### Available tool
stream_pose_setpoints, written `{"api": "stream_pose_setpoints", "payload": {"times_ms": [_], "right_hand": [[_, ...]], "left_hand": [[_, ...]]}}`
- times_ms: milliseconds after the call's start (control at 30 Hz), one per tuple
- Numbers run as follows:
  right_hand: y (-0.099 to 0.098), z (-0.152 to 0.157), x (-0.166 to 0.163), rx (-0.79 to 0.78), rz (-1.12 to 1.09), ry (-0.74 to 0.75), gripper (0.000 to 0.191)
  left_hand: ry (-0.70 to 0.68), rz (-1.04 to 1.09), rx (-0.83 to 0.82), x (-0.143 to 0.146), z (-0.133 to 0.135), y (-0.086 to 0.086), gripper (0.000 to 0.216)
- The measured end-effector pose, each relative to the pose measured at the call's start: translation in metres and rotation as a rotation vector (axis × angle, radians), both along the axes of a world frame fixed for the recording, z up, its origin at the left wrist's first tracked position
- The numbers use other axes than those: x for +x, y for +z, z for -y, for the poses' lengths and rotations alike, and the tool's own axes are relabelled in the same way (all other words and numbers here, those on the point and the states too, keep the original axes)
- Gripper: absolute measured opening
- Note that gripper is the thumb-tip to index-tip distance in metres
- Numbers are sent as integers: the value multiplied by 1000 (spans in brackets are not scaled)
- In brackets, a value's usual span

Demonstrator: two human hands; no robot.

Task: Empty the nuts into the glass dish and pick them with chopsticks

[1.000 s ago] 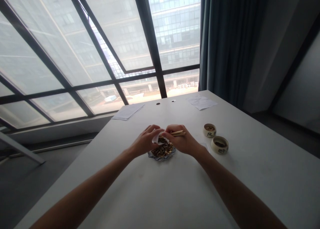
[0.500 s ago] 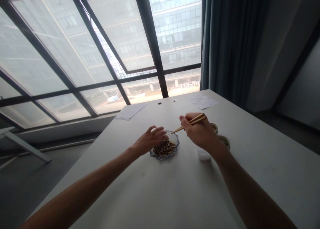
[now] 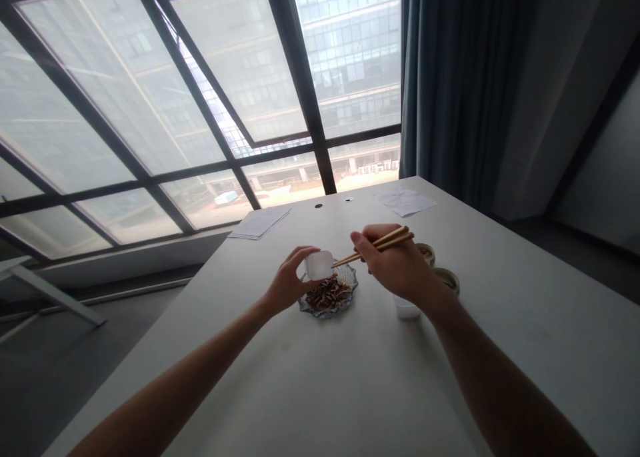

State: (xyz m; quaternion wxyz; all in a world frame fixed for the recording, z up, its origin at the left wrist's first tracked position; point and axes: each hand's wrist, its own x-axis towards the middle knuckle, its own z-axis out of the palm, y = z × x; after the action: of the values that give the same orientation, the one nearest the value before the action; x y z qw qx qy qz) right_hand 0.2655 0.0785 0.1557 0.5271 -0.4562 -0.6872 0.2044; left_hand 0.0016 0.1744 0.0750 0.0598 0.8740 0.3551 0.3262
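From where I stand, the left hand [image 3: 289,285] has thumb and fingers curved part-way, and between them it grips a small white cup [image 3: 319,266]; the right hand [image 3: 390,262] is closed around a pair of chopsticks [image 3: 374,247]; their long axis runs from this hand to the person's left and slopes downward, so that the tips come to the cup's right edge, though whether they touch I cannot tell; the glass bowl [image 3: 326,314] with brown dried pieces [image 3: 327,296] sits on the table [image 3: 320,384] just under the cup, between the two hands, and the left hand is clearly the nearer one.
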Motion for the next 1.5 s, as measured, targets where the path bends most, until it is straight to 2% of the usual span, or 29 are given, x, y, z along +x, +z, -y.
{"api": "stream_pose_setpoints", "payload": {"times_ms": [167,267,400,467,533,633,700,767,800,900,967,1033,1100,1267,1500], "right_hand": [[17,13,24,94,-203,-254,39],[26,21,42,179,-316,-408,36],[32,26,61,273,-383,-481,34],[34,27,66,299,-406,-506,32],[35,29,69,303,-428,-524,31],[38,31,72,296,-454,-539,31],[40,32,74,300,-468,-543,31],[41,32,76,316,-470,-550,31],[41,33,77,330,-470,-559,31],[42,34,79,360,-473,-571,32],[42,36,78,353,-480,-554,32],[42,37,78,337,-481,-531,33],[43,38,77,330,-479,-518,34],[44,40,77,322,-475,-524,34],[43,38,78,322,-476,-520,35]], "left_hand": [[108,-6,-189,43,-1,-11,62],[72,-62,-285,87,-18,-22,63],[55,-146,-421,142,-45,-41,56],[58,-184,-475,160,-55,-53,38],[65,-205,-501,170,-60,-62,37],[59,-217,-493,173,-64,-65,37],[35,-215,-462,169,-64,-57,43],[10,-203,-414,163,-61,-44,70],[0,-195,-384,160,-58,-37,75],[-66,-201,-315,153,-36,-17,63],[-166,-262,-312,153,-15,-12,73],[-239,-328,-320,157,4,-15,94],[-244,-420,-293,163,17,-22,101],[-115,-405,-258,170,21,-39,84],[-43,-387,-252,165,19,-43,81]]}}
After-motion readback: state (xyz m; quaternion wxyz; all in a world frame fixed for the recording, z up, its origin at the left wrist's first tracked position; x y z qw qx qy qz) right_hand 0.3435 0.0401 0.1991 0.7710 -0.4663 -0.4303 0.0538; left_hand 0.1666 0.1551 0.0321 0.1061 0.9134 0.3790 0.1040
